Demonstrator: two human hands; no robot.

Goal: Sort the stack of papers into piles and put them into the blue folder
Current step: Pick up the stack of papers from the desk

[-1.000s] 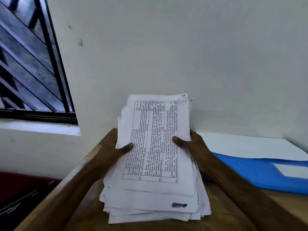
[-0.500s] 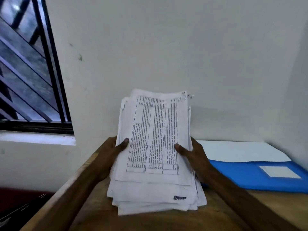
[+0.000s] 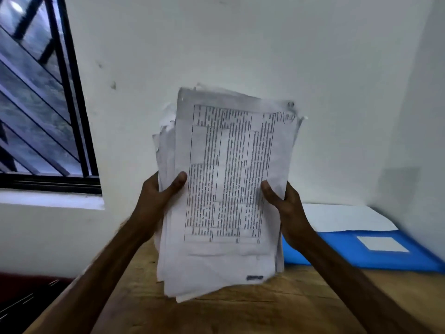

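— White paper, item one: stack of papers. Loose sheets, ragged and uneven at the edges. The top sheet carries a ruled grid of dark print, too blurred to read, with a circled handwritten mark at its upper right corner. Location?
— Held upright over the table; I cannot tell whether its lower edge touches the wood. The left hand grasps the left edge with its thumb across the front, and the right hand grasps the right edge the same way.
— Item two?
— Blue folder, smooth and flat on the table at right, near the wall. It has a white rectangular label on its cover and a white sheet just behind it.
— Surface and room?
— Table: bare wood, grain visible. Wall: white, a few marks. Window at left, dark frame, slanted bars.
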